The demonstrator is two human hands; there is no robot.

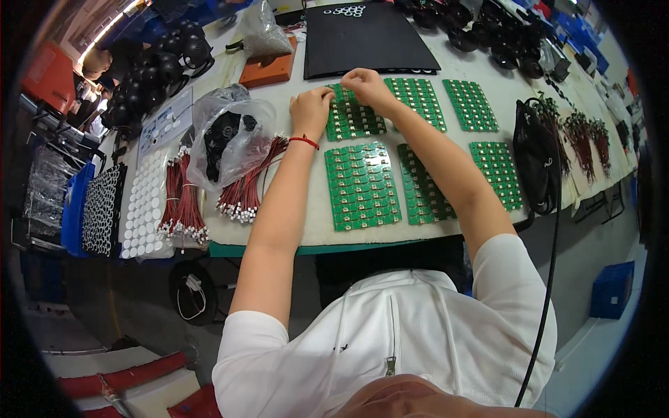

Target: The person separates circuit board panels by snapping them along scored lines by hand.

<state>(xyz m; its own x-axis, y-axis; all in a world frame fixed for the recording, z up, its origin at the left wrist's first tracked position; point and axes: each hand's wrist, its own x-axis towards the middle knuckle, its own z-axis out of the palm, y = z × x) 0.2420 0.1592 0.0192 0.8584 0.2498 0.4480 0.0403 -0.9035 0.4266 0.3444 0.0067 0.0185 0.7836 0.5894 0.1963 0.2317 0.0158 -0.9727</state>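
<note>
Several green circuit board panels lie in two rows on the pale tabletop. At the upper left corner of the far left circuit board panel (355,124), my left hand (311,113) is closed, its thumb and fingertips gripping the edge. A red bracelet circles that wrist. My right hand (369,91) is above the same panel's far edge, with fingertips pinched together; anything between them is too small to make out. Nearer to me lies another circuit board panel (363,187), in full view. My right forearm partly covers the near middle panel (423,188).
Red cable bundles (185,202) and a clear bag (233,139) lie left, beside white discs (145,212). Behind the panels are a black board (369,42) and an orange block (270,68). A black mesh bag (536,157) hangs at right, with a black cable (555,237) running down.
</note>
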